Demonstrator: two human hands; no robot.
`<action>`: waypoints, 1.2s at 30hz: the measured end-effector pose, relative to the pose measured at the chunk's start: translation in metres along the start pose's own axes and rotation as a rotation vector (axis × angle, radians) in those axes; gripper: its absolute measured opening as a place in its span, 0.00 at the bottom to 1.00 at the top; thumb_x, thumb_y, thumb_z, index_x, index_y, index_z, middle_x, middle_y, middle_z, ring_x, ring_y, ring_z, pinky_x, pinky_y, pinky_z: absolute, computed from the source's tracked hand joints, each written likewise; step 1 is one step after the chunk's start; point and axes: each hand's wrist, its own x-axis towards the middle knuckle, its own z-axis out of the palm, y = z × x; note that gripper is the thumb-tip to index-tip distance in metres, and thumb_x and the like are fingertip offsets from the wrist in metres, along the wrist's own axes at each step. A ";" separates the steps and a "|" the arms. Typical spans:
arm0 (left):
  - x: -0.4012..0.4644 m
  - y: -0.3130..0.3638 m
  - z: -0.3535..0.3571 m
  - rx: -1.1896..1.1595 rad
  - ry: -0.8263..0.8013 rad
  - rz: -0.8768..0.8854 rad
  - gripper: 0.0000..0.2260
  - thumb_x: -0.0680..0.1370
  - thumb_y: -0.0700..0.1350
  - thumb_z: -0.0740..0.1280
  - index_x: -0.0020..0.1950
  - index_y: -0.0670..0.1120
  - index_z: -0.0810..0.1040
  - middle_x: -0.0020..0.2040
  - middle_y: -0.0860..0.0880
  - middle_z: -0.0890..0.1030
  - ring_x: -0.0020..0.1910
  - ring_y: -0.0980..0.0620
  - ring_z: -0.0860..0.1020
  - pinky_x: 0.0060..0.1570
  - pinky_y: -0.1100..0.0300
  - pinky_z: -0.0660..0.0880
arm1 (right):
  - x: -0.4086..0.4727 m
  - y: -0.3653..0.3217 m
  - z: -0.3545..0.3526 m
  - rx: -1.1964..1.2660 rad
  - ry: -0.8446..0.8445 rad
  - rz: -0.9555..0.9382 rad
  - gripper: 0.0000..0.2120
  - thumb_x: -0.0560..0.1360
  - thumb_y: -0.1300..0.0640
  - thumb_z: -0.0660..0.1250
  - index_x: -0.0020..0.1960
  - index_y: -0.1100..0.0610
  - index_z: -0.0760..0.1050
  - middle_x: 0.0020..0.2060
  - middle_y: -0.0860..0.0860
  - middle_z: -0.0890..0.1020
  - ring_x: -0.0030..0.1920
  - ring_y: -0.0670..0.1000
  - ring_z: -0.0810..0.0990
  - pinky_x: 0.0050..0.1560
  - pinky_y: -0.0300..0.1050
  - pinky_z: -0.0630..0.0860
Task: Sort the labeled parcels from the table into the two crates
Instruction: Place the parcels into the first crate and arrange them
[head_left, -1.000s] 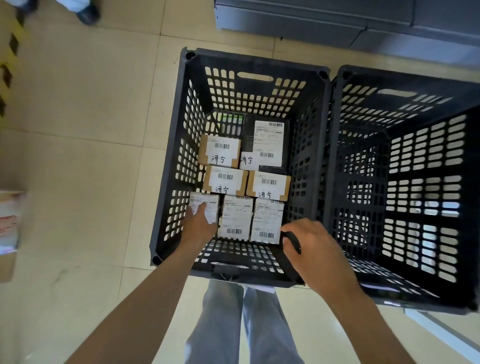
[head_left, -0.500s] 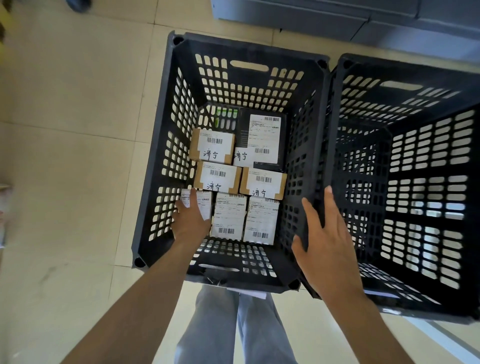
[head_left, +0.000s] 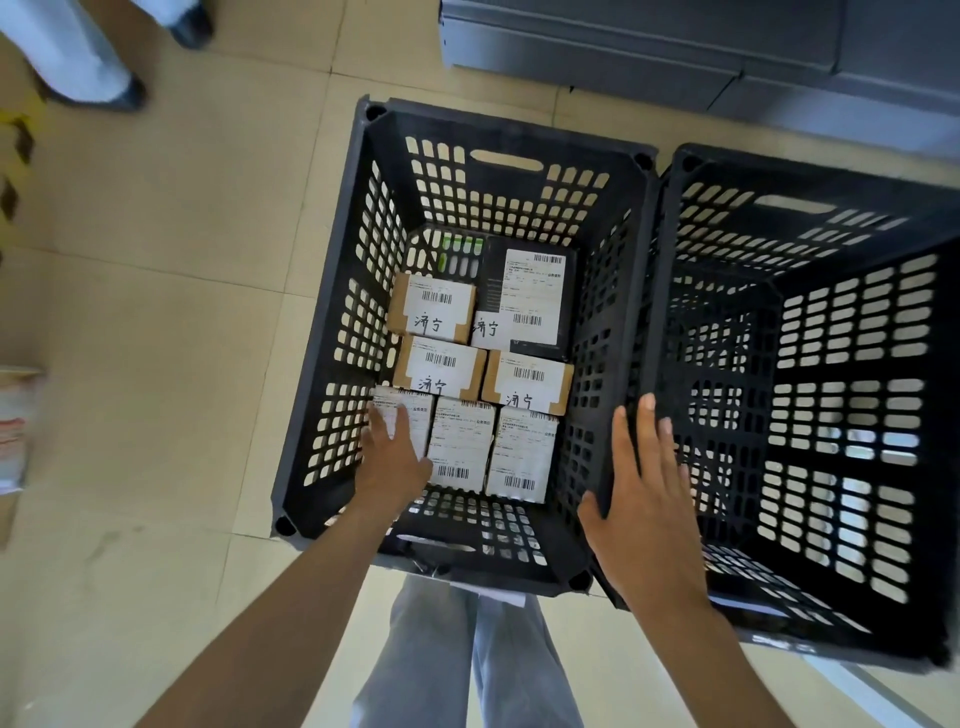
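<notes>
Two black slatted crates stand side by side on the floor. The left crate (head_left: 332, 374) holds several labeled parcels; the right crate (head_left: 852, 415) shows no parcels. My left hand (head_left: 395, 457) reaches down into the left crate and lies with fingers straight on a white parcel (head_left: 410, 415) in the near left corner. Beside it lie two more white parcels (head_left: 462, 441), and behind them brown cardboard parcels (head_left: 439, 366) with handwritten labels. A black parcel (head_left: 530, 296) sits at the back. My right hand (head_left: 644, 493) rests flat on the rim between the two crates.
Another person's legs and shoes (head_left: 98, 73) stand at the top left. A grey cabinet (head_left: 675, 47) runs behind the crates. A cardboard box (head_left: 15, 431) sits at the left edge. My own trouser legs (head_left: 467, 660) are below the crates on the tiled floor.
My right hand let go of the left crate's near rim, opened and came to rest flat on the rim between the crates. My left hand's fingers flattened on the white parcel.
</notes>
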 end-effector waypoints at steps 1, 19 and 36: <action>-0.002 -0.001 0.001 0.034 -0.041 0.008 0.42 0.82 0.50 0.68 0.85 0.53 0.40 0.83 0.44 0.33 0.84 0.38 0.43 0.76 0.40 0.63 | 0.000 0.000 -0.001 -0.002 -0.010 -0.002 0.46 0.79 0.50 0.67 0.83 0.52 0.38 0.80 0.46 0.29 0.82 0.53 0.35 0.81 0.60 0.52; -0.059 0.004 -0.058 0.295 -0.014 0.168 0.30 0.84 0.51 0.60 0.85 0.56 0.51 0.86 0.49 0.49 0.84 0.43 0.51 0.77 0.39 0.63 | 0.002 -0.005 -0.012 -0.138 -0.087 -0.020 0.48 0.79 0.38 0.62 0.83 0.55 0.35 0.78 0.53 0.26 0.81 0.57 0.32 0.81 0.63 0.45; -0.340 0.020 -0.205 0.057 0.450 0.382 0.18 0.82 0.47 0.66 0.72 0.48 0.76 0.70 0.48 0.77 0.66 0.43 0.75 0.58 0.48 0.76 | -0.154 -0.055 -0.214 0.102 0.198 -0.249 0.16 0.80 0.53 0.66 0.67 0.53 0.78 0.64 0.48 0.80 0.62 0.52 0.78 0.57 0.50 0.79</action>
